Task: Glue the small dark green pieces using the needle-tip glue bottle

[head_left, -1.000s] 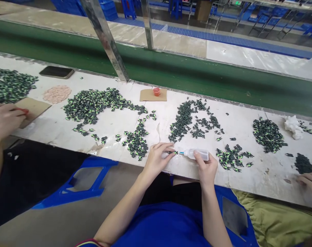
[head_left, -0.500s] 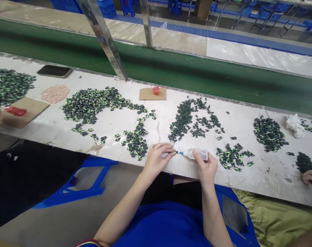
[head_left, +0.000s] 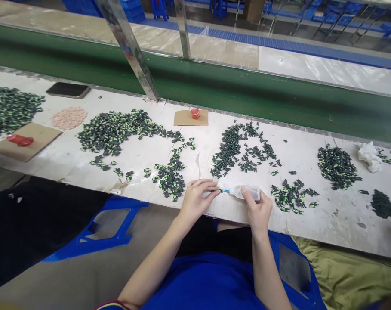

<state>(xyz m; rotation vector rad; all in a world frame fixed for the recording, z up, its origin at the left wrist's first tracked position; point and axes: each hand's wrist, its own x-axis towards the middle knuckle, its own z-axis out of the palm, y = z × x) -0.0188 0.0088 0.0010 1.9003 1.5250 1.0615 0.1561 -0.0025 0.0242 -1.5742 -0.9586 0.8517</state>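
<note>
Lying at far left of counter: red item on cardboard, pink pile just beyond. Next, large heap of black-and-green parts. Left hand: grip pinching small part low over counter; contact with surface unclear. Blue tip of clear bottle at part, touching or just short, cannot tell. Right hand: grip wrapped around bottle, nearly level. Rightward, loose cluster; then dark heap, crumpled white tissue beside.
</note>
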